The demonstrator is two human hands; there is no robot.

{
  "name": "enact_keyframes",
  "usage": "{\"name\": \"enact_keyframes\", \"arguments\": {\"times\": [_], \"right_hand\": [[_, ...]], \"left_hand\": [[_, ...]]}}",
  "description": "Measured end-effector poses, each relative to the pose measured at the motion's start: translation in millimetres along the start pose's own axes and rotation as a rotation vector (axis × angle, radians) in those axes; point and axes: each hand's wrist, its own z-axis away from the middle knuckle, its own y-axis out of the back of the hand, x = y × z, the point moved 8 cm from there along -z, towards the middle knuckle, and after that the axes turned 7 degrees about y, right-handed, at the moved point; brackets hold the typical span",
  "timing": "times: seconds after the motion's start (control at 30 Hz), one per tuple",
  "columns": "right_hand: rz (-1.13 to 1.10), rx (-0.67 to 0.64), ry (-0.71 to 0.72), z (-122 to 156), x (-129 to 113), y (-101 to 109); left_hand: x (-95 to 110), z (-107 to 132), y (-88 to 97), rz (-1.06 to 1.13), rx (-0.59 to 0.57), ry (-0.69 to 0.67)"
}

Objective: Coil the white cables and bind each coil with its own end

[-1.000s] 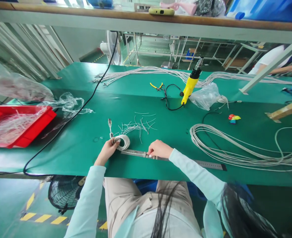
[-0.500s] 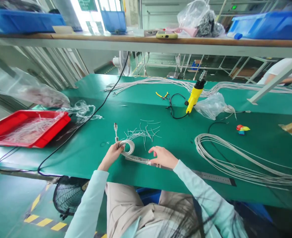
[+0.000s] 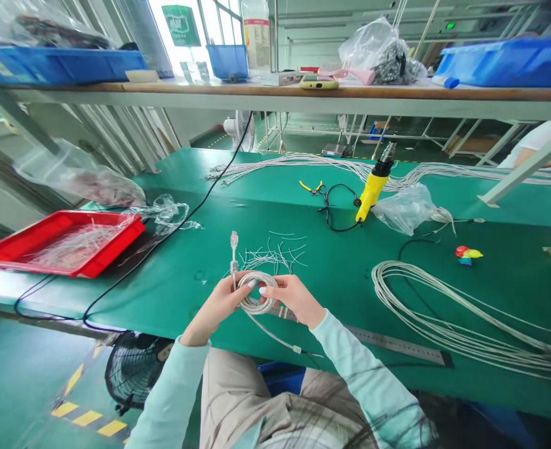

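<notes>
A white cable wound into a small round coil (image 3: pixel 255 306) is held up between both hands above the green table's front edge. My left hand (image 3: pixel 226 297) grips its left side, thumb on top. From that side the cable's plug (image 3: pixel 234 243) sticks upward, a thicker lump on the cable below it. My right hand (image 3: pixel 298 298) pinches the coil's right side. The cable's other end (image 3: pixel 296 349) hangs down to the right, with thin bare wires at its tip. Beneath the hands a steel ruler (image 3: pixel 392 344) lies on the table, partly covered.
Short cut wires (image 3: pixel 275 257) lie scattered behind the coil. A red tray (image 3: pixel 88 265) of clippings sits left, near a black cord. Farther back are a yellow heat gun (image 3: pixel 372 190) and yellow-handled cutters (image 3: pixel 311 187). A large bundle of white cables (image 3: pixel 425 305) lies right.
My right hand has left the cable's loose end and moved left onto the coil, so both hands now hold it. The loose end dangles. The camera view has shifted slightly.
</notes>
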Motion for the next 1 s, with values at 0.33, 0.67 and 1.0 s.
{"name": "enact_keyframes", "arguments": {"times": [0.33, 0.67, 1.0], "right_hand": [[-0.388, 0.046, -0.036, 8, 16, -10], [-0.52, -0.082, 0.036, 6, 27, -22], [-0.412, 0.326, 0.004, 20, 79, 44]], "left_hand": [[-18, 30, -16.6, 0.327, 0.012, -0.048], [29, 23, -8.9, -0.252, -0.149, -0.231], [-27, -29, 11.4, -1.121, -0.163, -0.465]]}}
